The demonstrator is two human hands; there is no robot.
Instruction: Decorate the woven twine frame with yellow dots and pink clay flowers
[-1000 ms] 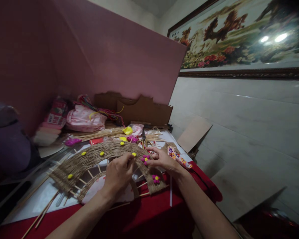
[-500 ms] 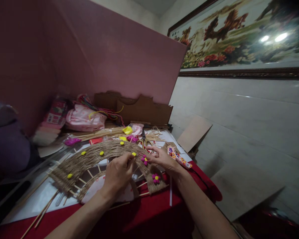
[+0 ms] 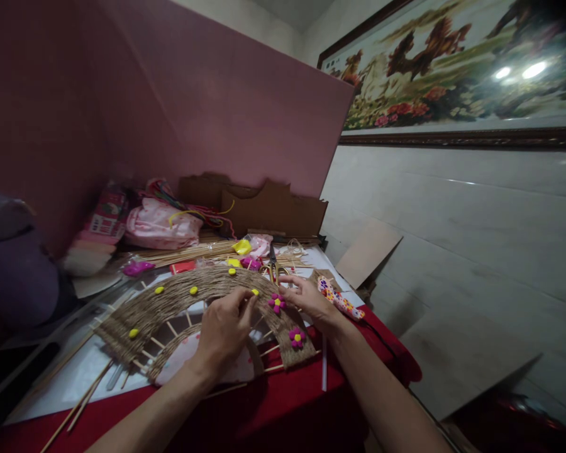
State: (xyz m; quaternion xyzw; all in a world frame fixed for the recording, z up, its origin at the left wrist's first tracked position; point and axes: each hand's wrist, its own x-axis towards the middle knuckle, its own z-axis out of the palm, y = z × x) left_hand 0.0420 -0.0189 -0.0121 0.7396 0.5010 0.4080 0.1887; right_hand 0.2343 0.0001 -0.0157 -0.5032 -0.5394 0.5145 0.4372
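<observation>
A fan-shaped piece woven of brown twine [image 3: 174,308] over thin sticks lies in front of me. Several yellow dots and two purple flowers with yellow centres sit on its band. My left hand [image 3: 226,324] is over the middle of the fan, thumb and finger pinched together beside a yellow dot [image 3: 255,292]; whatever they hold is hidden. At the upper purple flower [image 3: 277,303], my right hand [image 3: 307,298] hovers with thumb and forefinger slightly apart and nothing visible between them. The lower purple flower [image 3: 297,338] is near the band's right end.
Gold-handled scissors [image 3: 274,267] lie behind the fan, near yellow and purple clay packets [image 3: 252,263] and a bundle of sticks [image 3: 188,253]. A flower-patterned glue gun [image 3: 339,299] rests at the right. Torn cardboard [image 3: 273,207] stands at the back.
My right hand has drawn slightly back from the upper purple flower, which now shows more fully. My left hand keeps its pinch in nearly the same place.
</observation>
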